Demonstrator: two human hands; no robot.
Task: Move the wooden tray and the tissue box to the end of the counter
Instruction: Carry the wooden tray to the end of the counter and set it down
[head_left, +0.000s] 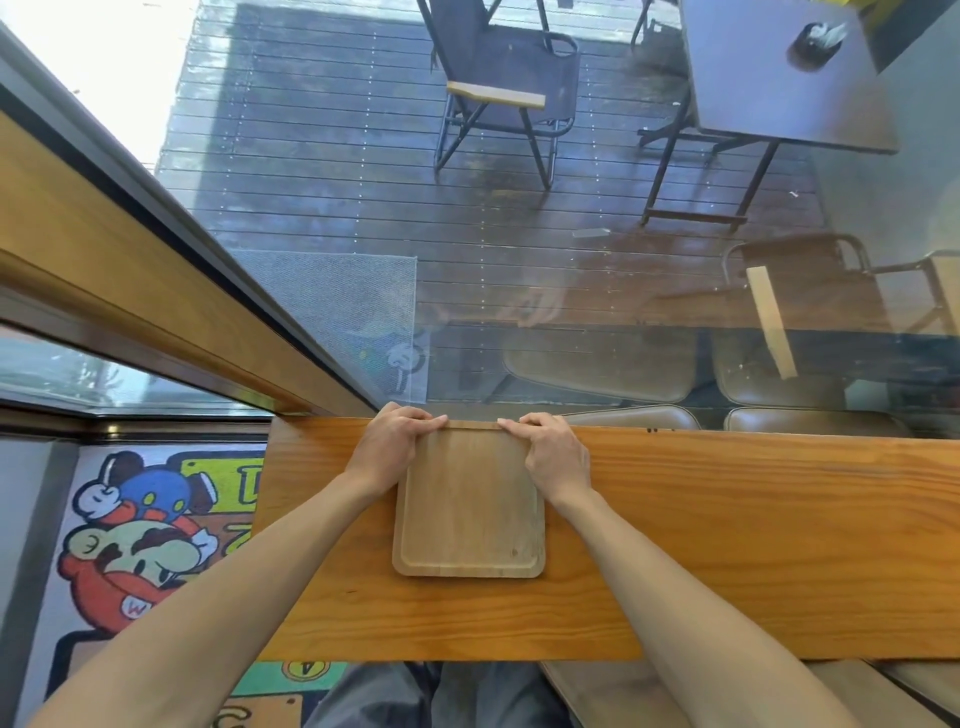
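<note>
Wooden tray (470, 509) lies flat on the table (701, 519), its far edge against the window glass (467, 234), and both hands hold it there: the left hand (392, 449) is curled over the far left corner, the right hand (553, 454) over the far right corner, fingers (519, 422) hooked on the rim, each grip closed on the tray. The tray sits near the table's left end, which stops just beyond the left wrist, above a cartoon floor mat (140, 525). So the tray looks to be at or close to its place. No tissue box is in view; that half of the job seems left to do.
</note>
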